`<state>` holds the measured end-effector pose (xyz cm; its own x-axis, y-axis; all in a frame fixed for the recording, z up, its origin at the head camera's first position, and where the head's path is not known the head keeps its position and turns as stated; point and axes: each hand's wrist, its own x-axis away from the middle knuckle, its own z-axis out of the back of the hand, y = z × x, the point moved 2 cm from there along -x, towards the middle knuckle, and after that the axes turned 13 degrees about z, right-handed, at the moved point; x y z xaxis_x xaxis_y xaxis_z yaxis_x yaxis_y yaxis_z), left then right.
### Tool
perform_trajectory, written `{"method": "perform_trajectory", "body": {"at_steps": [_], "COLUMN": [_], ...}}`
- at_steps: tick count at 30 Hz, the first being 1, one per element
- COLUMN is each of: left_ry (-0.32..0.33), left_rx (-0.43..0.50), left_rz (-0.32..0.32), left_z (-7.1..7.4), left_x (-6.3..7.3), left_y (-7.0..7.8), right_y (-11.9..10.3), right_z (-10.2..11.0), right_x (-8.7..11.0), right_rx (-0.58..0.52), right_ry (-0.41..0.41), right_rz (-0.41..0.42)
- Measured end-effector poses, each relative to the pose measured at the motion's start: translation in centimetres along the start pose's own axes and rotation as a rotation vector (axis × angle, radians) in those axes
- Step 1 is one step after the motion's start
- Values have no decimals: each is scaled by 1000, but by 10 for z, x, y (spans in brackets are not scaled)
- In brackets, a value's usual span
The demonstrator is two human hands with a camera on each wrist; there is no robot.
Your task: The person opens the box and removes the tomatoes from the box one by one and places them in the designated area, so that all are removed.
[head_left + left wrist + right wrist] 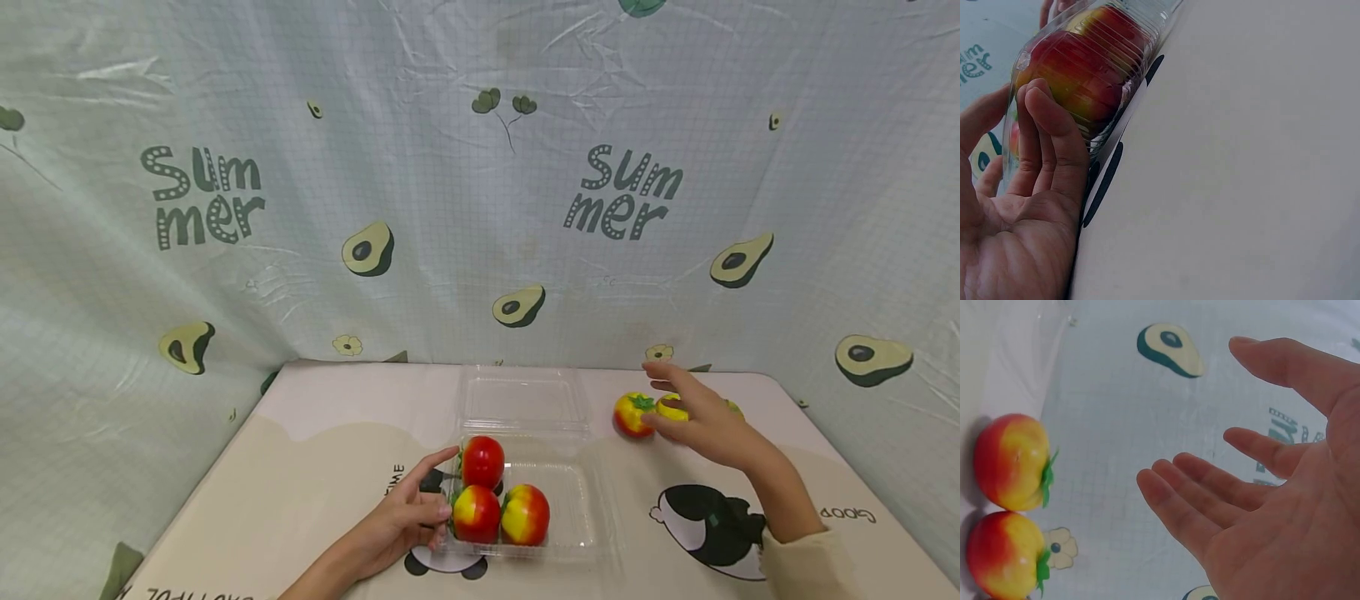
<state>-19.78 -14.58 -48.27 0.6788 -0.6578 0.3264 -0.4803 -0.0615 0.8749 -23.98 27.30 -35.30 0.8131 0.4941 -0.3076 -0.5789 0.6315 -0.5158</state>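
A clear plastic container (pixel 577 508) lies on the table with its lid folded back. In its left part sit three red-and-yellow fruits (pixel 482 462) with green leafy tops. My left hand (pixel 401 521) holds the container's left side; in the left wrist view, curled fingers (pixel 1054 137) lie against the ribbed wall. At the back right, my right hand (pixel 708 421) hovers with spread fingers above more such fruits. One red-and-yellow fruit (pixel 632 423) shows beside it, others partly hidden behind it. In the right wrist view, two fruits (pixel 1013 459) lie left of the hand, apart from its fingers.
The transparent lid (pixel 521 398) lies flat behind the container. A pale table mat (pixel 300 467) with cartoon prints and lettering covers the table. Behind and at the sides hangs a light curtain (pixel 442 183) printed with avocados and "summer".
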Motion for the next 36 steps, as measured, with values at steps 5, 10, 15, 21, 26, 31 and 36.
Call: {"method": "perform_trajectory", "body": {"at_steps": [5,10,15,21,26,31,36], "left_ry": [3,4,1,-1,-1,-3,-1], "left_rx": [1,6,8,7,9,9,13], "left_rz": [-1,-3,4,0,1,3,10], "left_z": [0,1,0,0,0,0,0], "left_x": [-1,0,1,0,-1,0,0], "left_y": [-1,-1,-1,-1,0,0,0], "right_y": [-6,-14,-19,-25,-31,-36,-37], "right_z": [-5,-11,-20,-30,-37,-44,-52], "right_x": [-1,-4,-7,-9,-11,-15,-16], "right_rx": [-3,-11,-33,-88,-89,-108,-147], "right_ry": [-20,-48,-79,-120,-151,-193,-256], "right_rz": [25,39,54,63,99,129,112]}}
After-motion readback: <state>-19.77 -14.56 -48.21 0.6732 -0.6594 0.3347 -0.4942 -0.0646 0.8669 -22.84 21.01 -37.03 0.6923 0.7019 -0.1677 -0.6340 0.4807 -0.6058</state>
